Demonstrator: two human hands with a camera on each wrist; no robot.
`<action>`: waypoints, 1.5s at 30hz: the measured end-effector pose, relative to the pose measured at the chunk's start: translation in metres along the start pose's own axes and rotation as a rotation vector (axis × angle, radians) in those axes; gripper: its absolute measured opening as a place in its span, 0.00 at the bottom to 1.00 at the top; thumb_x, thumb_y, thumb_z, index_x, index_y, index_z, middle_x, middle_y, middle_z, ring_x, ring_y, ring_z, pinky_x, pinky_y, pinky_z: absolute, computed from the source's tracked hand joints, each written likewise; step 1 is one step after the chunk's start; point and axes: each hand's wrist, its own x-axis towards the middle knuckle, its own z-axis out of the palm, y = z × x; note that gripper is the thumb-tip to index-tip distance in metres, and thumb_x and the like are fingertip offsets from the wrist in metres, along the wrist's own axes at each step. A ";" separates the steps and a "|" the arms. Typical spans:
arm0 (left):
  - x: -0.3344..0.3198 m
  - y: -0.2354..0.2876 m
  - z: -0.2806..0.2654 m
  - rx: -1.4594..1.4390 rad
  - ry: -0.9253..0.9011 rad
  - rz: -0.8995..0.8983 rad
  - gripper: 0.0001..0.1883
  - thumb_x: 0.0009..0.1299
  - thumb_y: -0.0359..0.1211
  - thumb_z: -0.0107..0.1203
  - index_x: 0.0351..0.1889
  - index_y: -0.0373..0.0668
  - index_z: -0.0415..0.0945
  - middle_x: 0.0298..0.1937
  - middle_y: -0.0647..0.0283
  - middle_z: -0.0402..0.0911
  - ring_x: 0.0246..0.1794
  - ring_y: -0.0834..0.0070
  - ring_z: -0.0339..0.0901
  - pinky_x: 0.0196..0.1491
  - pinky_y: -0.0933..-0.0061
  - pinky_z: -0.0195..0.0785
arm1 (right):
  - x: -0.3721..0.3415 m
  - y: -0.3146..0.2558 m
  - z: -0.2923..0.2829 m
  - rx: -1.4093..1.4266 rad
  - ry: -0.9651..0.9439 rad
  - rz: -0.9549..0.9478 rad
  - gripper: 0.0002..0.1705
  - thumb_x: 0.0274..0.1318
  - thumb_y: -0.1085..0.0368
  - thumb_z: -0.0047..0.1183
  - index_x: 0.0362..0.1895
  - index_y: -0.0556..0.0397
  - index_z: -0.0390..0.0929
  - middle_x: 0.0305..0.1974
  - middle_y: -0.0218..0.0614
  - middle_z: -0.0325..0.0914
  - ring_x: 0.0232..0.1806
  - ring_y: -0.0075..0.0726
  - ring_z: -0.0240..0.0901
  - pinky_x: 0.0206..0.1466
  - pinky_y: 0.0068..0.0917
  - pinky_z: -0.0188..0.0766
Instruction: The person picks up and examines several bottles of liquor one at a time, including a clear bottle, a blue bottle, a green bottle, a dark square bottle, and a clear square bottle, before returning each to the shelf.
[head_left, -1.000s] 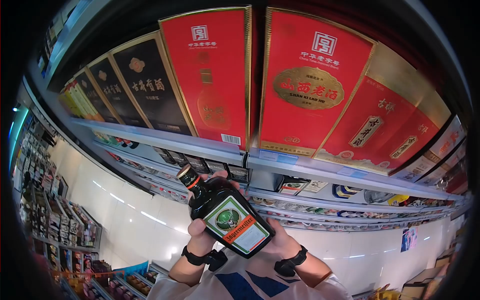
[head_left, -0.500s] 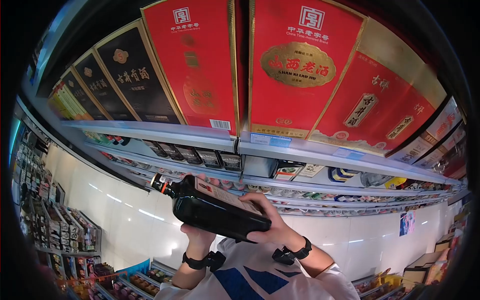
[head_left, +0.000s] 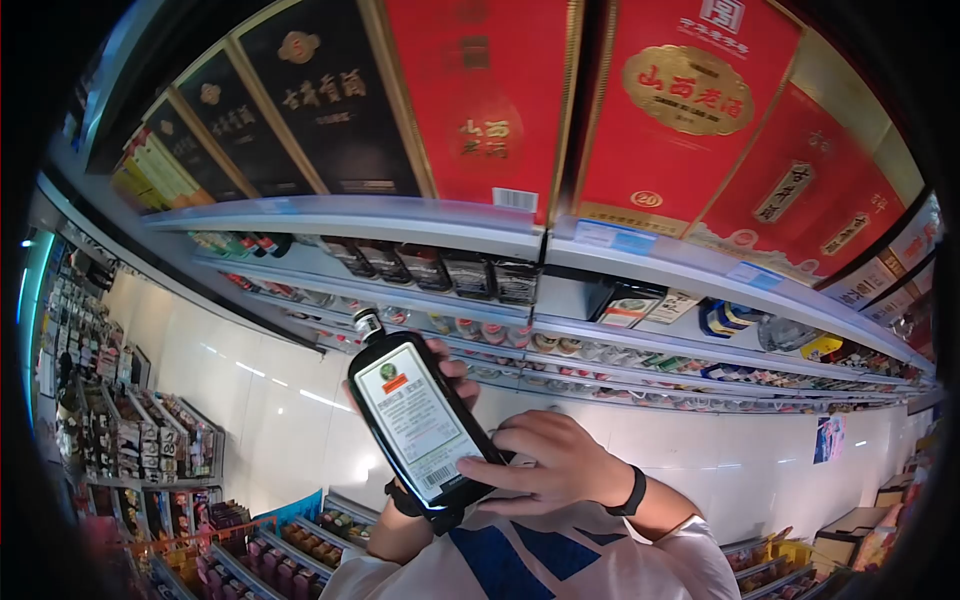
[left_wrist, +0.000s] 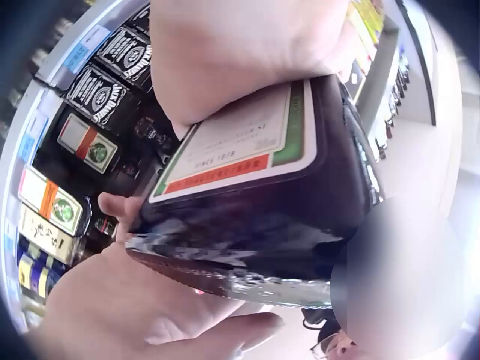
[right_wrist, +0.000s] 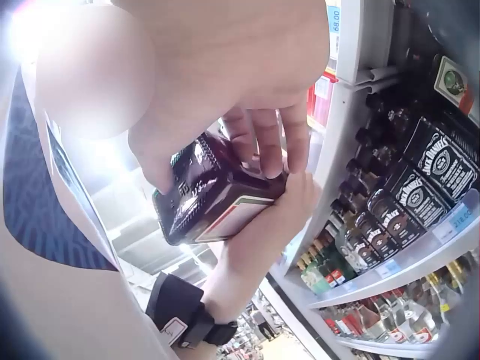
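Observation:
A dark, flat-sided bottle (head_left: 418,425) slants in front of the chest, a white printed label facing up and its capped neck pointing away to the upper left. My left hand (head_left: 455,372) grips it from beneath, thumb side at the left edge and fingertips curling over the right edge. At the bottle's lower right end, my right hand (head_left: 560,460) has its fingers bent about the corner, one fingertip on the label. In the right wrist view, fingers of the right hand (right_wrist: 232,67) wrap the base of the bottle (right_wrist: 217,195). A green-and-orange label shows on the bottle (left_wrist: 262,202) in the left wrist view.
Above stands a shelf (head_left: 360,222) with large red boxes (head_left: 680,110) and black boxes (head_left: 320,95). Lower shelves hold more bottles (right_wrist: 405,315) and black cartons (right_wrist: 442,169). Other racks (head_left: 150,440) line the left, beyond a pale floor (head_left: 270,395).
The bottle has rotated from its dark side to the white label and now slopes more steeply. My right hand has shifted on its lower end. The head view has moved relative to the shelves.

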 end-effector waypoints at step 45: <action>0.027 -0.045 -0.003 1.876 -0.932 0.252 0.31 0.54 0.32 0.75 0.58 0.48 0.78 0.62 0.65 0.83 0.66 0.59 0.77 0.68 0.48 0.67 | -0.080 0.036 -0.013 -0.306 0.338 0.571 0.28 0.43 0.68 0.68 0.54 0.56 0.81 0.59 0.44 0.82 0.58 0.56 0.79 0.62 0.43 0.76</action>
